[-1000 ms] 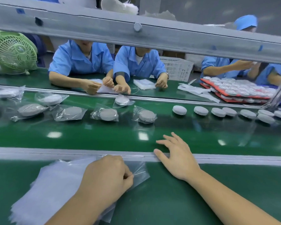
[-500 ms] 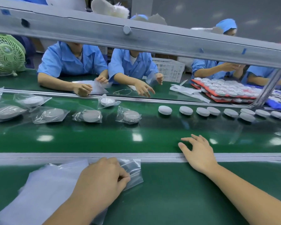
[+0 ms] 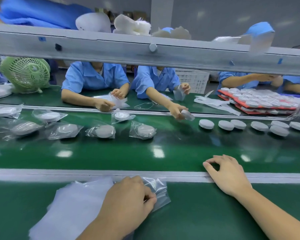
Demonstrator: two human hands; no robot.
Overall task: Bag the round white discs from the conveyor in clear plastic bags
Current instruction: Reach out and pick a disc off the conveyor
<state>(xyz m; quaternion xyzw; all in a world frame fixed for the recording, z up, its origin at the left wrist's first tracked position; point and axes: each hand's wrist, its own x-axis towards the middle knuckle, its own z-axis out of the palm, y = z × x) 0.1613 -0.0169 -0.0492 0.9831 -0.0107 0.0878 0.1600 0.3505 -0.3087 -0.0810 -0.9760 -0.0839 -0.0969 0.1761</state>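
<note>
Discs (image 3: 206, 124) not yet bagged sit in a loose row on the far right of the conveyor belt (image 3: 145, 153), well apart from both hands. Findings follow from left to right.

Far side of the belt, left: bagged discs (image 3: 103, 131), each lying flat in its own clear bag.

Near bench, left: a stack of clear bags (image 3: 73, 205) lies flat, just beside the metal rail (image 3: 76, 175). The left hand (image 3: 126, 200) rests on the stack with its fingers curled, thumb and fingertips pinching the top bag (image 3: 158, 191) at its right end, where the film is wrinkled.

Right of centre: the right hand (image 3: 227, 172) lies across the rail, fingers loosely bent onto the near edge of the belt. It holds nothing.

Assessment: the step in hand appears to be drawing one bag off the stack and opening its mouth. Recommended practice:
- Pinch a single bag only, and keep the heel of the hand on the stack so the rest do not slide.
- Rub thumb against fingertip to part the two layers before lifting.
- Send the free right hand to the nearest bare disc and take it by its rim.
- Watch the person opposite (image 3: 163, 80), who is lifting a disc from the same row.
</note>
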